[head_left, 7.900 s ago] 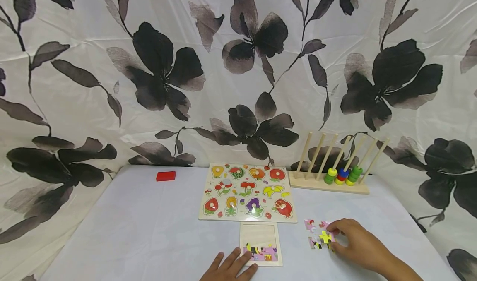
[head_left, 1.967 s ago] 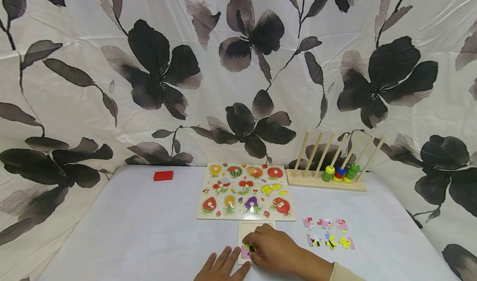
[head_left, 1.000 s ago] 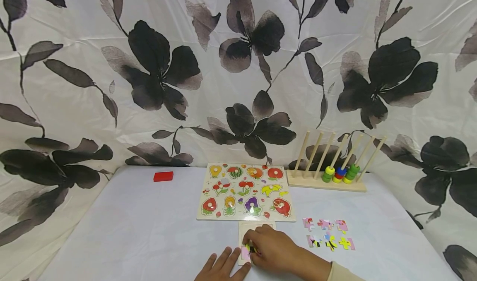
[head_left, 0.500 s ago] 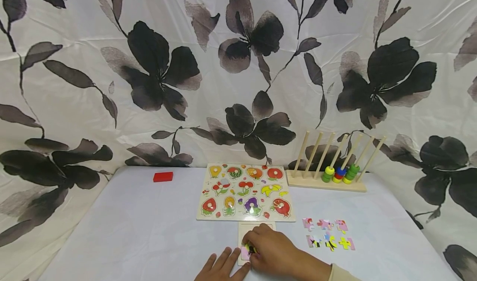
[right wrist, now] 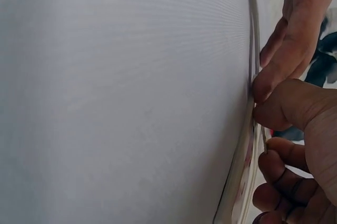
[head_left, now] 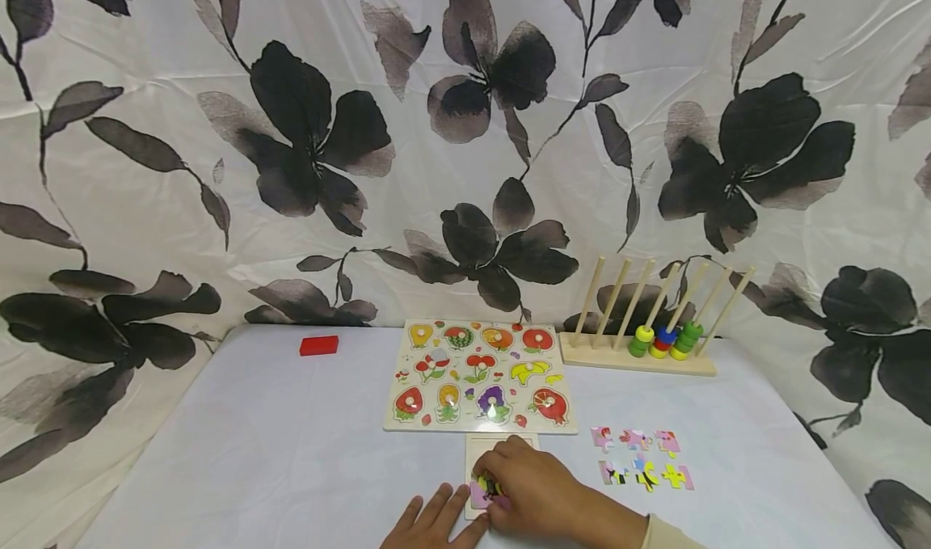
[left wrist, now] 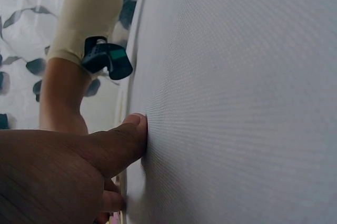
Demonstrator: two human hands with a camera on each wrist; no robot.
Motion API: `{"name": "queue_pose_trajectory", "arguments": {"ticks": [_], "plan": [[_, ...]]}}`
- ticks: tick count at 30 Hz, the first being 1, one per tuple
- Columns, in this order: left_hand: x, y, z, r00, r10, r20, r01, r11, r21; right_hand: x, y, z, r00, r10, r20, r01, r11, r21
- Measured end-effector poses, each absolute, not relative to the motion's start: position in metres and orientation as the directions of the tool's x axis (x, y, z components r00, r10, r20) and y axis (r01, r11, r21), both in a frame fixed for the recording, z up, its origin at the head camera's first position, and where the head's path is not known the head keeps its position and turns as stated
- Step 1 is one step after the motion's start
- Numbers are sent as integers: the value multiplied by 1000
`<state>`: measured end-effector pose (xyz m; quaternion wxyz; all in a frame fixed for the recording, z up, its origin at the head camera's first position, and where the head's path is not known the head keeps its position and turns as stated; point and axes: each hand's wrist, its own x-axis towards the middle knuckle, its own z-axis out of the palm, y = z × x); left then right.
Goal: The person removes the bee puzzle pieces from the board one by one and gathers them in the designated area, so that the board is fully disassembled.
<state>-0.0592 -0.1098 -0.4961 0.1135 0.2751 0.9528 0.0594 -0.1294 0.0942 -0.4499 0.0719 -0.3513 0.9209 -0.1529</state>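
Observation:
A small wooden puzzle tray (head_left: 480,447) lies below the fruit board, with pink-and-yellow bee pieces in its lower part. Over it, my right hand (head_left: 534,488) pinches a jigsaw puzzle piece (head_left: 491,487), mostly covered by the fingers. From the right wrist a thin edge shows between thumb and fingertips. My left hand (head_left: 432,523) rests flat with fingers spread, fingertips touching the tray's left and lower edge; its thumb (left wrist: 134,124) lies against the table in the left wrist view. Several loose jigsaw pieces (head_left: 645,476) lie in two rows to the right.
Behind the tray lies a wooden fruit peg board (head_left: 480,375). At the back right stands a peg rack (head_left: 633,360) with coloured rings on three pegs. A red block (head_left: 318,345) sits at the back left. Floral cloth (head_left: 494,128) hangs behind the white table.
Since the oldest frame, my right hand has moved left from the loose pieces to the tray, and those pieces now lie spread in two rows. Over the last second the fingers shift only slightly.

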Motion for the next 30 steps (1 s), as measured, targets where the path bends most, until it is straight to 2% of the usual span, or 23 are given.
{"name": "queue_pose_trajectory", "arguments": {"ticks": [13, 24, 30], "plan": [[-58, -110, -489, -819, 545, -177, 527, 838, 143, -126, 120, -447, -758, -644, 104, -635, 691, -345], [-56, -114, -496, -805, 583, -114, 573, 813, 108, -123, 155, -446, -815, -578, 22, -545, 754, -366], [-54, -114, -494, -794, 603, -71, 596, 797, 102, -120, 171, -445, -834, -550, 35, -523, 769, -368]]}}
